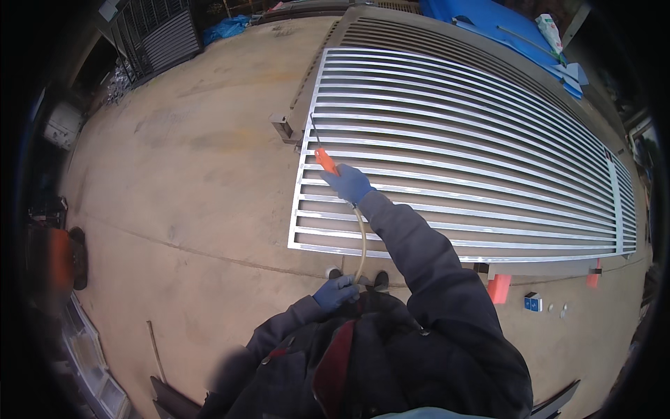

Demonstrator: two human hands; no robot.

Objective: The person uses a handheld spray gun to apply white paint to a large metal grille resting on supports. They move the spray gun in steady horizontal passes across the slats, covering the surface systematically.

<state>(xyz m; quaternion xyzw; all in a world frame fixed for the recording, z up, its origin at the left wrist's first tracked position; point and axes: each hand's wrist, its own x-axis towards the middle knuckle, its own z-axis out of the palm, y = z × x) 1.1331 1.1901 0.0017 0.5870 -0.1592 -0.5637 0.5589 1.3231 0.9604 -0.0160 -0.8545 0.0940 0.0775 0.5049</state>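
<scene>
My right hand [351, 184], in a blue glove, is closed around the orange handle of what looks like an air blow gun [326, 160]. Its long thin nozzle points away from me, the tip over the left edge of a large silvery slatted metal panel [328, 249]. A pale yellowish hose [363, 241] curves from below that hand back toward my body. My left hand [336, 292], also gloved in blue, is closed on the hose close to my waist. The panel lies flat on dark supports, its slats running left to right.
Dark beams carry the panel, one beam end [281, 128] jutting out at its left. Pinkish-red blocks [498, 288] and a small blue-and-white box [533, 302] are below its near edge. Blue sheeting [481, 21] covers something behind. Dark slatted panels [167, 38] stand far left.
</scene>
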